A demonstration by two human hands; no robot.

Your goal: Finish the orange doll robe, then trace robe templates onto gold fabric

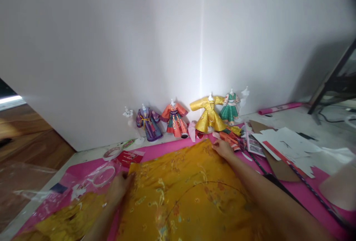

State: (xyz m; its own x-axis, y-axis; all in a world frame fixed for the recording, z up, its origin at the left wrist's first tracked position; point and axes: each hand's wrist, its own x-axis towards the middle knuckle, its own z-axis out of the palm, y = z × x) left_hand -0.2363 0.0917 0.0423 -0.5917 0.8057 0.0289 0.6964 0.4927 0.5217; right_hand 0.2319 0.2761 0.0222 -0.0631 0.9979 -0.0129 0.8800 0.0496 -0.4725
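A mustard-yellow fabric (194, 196) with woven floral figures lies spread in front of me, a thin curved line running across it. At its left edge, my left hand (120, 186) is closed on the cloth near the upper left corner, somewhat blurred. My right hand (223, 148) pinches the upper right corner, its forearm lying over the right side of the cloth. Just beyond the fabric stand small headless doll forms in robes: a purple robe (149, 124), a coral robe (174, 119), a yellow robe (210, 114) and a green-skirted outfit (230, 108).
Under everything is a pink mat (161, 150). Clear plastic bags (91, 174) and yellow scraps (72, 215) lie at left, beside a tape roll (112, 153). White paper sheets (289, 152), brown card (286, 172) and a pink roll (279, 108) are at right. A white wall (111, 48) rises behind.
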